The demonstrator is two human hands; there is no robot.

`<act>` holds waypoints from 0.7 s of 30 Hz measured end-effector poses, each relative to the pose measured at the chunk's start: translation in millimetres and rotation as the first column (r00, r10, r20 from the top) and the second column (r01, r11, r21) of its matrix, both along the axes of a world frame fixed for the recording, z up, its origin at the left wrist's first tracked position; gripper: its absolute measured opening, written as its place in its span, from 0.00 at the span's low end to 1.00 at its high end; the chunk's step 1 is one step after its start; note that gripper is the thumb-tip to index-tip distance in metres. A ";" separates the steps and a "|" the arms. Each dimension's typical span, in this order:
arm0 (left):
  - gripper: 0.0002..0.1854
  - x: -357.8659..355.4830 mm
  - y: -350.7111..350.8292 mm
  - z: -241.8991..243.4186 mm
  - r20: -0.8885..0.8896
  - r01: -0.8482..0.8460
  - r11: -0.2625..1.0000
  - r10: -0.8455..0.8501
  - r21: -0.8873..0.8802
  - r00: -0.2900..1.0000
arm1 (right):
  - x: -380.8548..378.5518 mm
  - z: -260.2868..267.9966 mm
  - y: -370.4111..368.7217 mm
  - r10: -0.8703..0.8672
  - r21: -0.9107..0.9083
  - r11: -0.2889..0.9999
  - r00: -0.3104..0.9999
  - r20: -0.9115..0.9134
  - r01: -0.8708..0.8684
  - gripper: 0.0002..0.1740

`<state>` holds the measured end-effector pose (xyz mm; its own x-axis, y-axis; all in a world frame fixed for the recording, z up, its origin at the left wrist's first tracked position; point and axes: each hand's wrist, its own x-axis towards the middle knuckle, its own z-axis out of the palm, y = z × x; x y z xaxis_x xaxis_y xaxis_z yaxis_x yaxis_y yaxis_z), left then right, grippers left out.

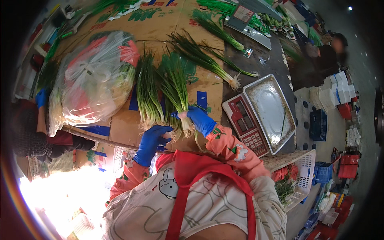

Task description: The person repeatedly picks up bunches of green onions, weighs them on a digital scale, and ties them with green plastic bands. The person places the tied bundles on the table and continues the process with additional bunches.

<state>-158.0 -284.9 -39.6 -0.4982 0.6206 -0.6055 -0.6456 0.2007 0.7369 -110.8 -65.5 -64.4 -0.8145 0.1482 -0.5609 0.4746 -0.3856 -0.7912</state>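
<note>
My right hand (200,120), in a blue glove, grips a bunch of green onions (179,87) near its white, rooted ends. Close by on the left, my left hand (154,141), gloved the same way, is at the root ends of another bunch of green onions (148,93) lying on the cardboard; whether its fingers hold any is unclear. More stalks lie partly hidden between the two bunches. A further bunch of green onions (207,58) rests up and to the right, roots toward the scale. The digital scale (246,120) carries a wet metal tray (271,111) with a leaf scrap.
A large tied plastic bag (96,81) of vegetables stands at left. A tagged bunch (225,36) lies near a grey metal device (252,18). A white plastic crate (306,177) adjoins the table at lower right. One person (318,60) is at far right, another (30,129) at left.
</note>
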 end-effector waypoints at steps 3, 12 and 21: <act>0.15 5.4 30.2 -3.2 -0.013 0.050 0.992 -0.049 0.115 0.999 | 31.0 16.9 6.7 -0.117 -0.373 0.926 0.982 -0.146 0.055 0.11; 0.26 2.5 148.3 19.9 0.508 -0.161 0.679 -0.349 0.717 0.788 | 117.7 67.9 14.7 -0.030 -0.070 0.997 0.978 -0.205 0.016 0.21; 0.29 -27.0 250.3 135.7 0.141 -0.044 0.266 -0.361 0.963 0.922 | 208.0 115.1 82.1 -0.278 0.909 -0.095 0.866 -0.416 0.406 0.20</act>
